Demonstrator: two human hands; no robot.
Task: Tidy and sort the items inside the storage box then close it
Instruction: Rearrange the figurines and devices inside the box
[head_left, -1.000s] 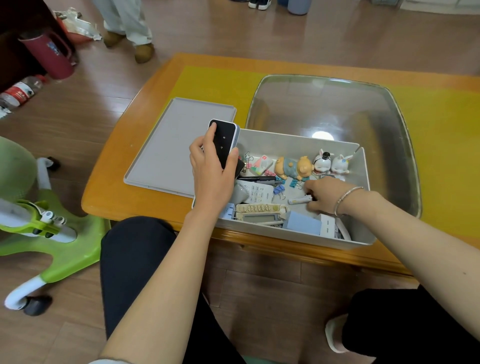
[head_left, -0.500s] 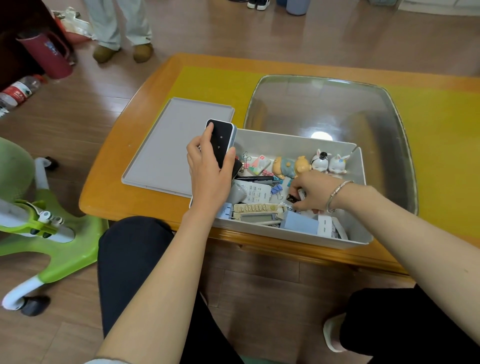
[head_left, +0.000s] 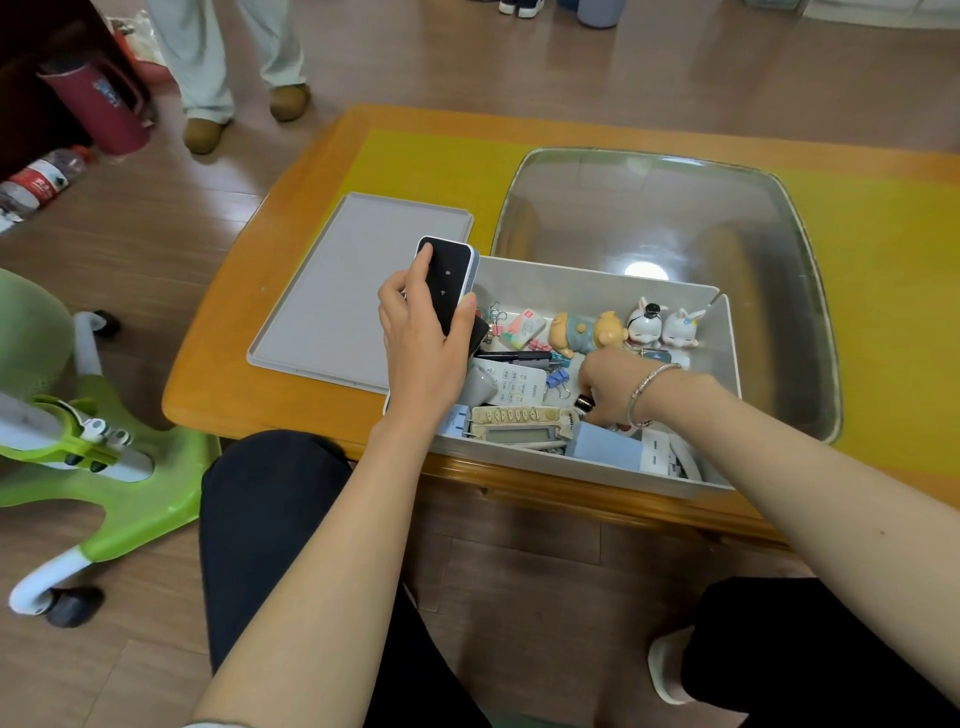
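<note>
An open grey storage box (head_left: 597, 278) sits at the table's near edge, with its flat grey lid (head_left: 353, 291) lying to its left. My left hand (head_left: 423, 343) grips a black, blue-edged device (head_left: 447, 280) upright over the box's left rim. My right hand (head_left: 615, 387) reaches down into the box with its fingers curled round a small dark-tipped object (head_left: 584, 402). Inside lie a white remote (head_left: 517, 384), a beige remote (head_left: 519, 423), a blue block (head_left: 602, 447), binder clips (head_left: 556, 379), a bear figurine (head_left: 587, 332) and two bunny figurines (head_left: 662, 325).
A large clear dish (head_left: 670, 208) stands behind the box on the yellow mat (head_left: 883, 291). A green chair base (head_left: 78, 447) is on the floor at the left. A person's legs (head_left: 228, 67), a red jug (head_left: 98, 104) and a bottle (head_left: 41, 179) are beyond.
My right hand has shifted leftward and nearer inside the box and closed on a small object. My left hand still holds the black device at the same spot.
</note>
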